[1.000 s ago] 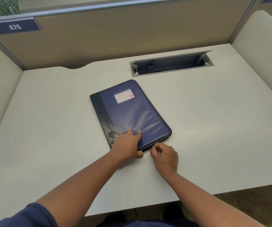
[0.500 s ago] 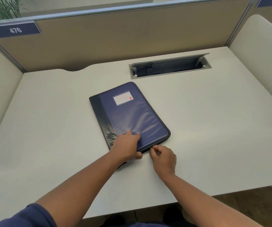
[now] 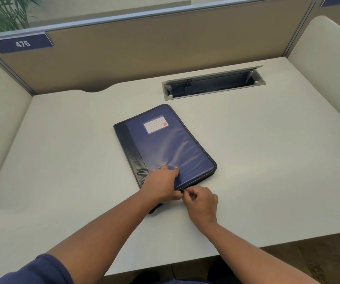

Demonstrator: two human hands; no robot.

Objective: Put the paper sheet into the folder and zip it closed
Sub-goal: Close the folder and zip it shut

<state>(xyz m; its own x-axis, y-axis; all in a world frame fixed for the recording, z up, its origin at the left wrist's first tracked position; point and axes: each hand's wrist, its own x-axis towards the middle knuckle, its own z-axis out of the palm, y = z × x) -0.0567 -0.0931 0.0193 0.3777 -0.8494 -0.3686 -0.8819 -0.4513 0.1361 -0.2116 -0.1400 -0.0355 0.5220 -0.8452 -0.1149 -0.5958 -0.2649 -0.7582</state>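
A blue zip folder (image 3: 165, 148) is laid flat near the middle of the white desk (image 3: 267, 160), its long axis running from 11 o'clock to 5 o'clock. Its near end is pressed down by the left hand (image 3: 162, 184), palm down with fingers spread flat on the cover. At the near edge, the zipper pull (image 3: 183, 190) is pinched between thumb and forefinger of the right hand (image 3: 201, 202), just beside the left thumb. The paper sheet cannot be seen. A recessed cable tray (image 3: 214, 84) lies at 1 o'clock from the folder.
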